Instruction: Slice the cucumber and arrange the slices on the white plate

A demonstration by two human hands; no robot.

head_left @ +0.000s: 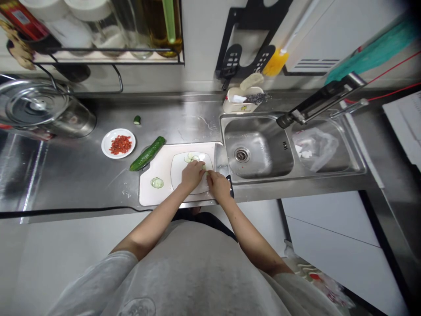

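Observation:
A white cutting board (154,169) lies at the counter's front edge with a white square plate (179,164) on it. Both hands rest over the plate's right part. My left hand (191,174) is curled, fingertips pinching pale cucumber slices (192,156) laid along the plate's far edge. My right hand (219,185) is closed too, its fingers meeting the left hand's at a slice. A small stack of cut slices (157,182) sits on the board left of the plate. A half cucumber (148,153) lies at the board's far left corner.
A small white dish of red goji berries (118,143) and a cucumber end (137,119) lie on the steel counter. A lidded steel pot (42,107) stands far left. A double sink (259,149) with tap (322,101) and plastic bag (315,147) is right.

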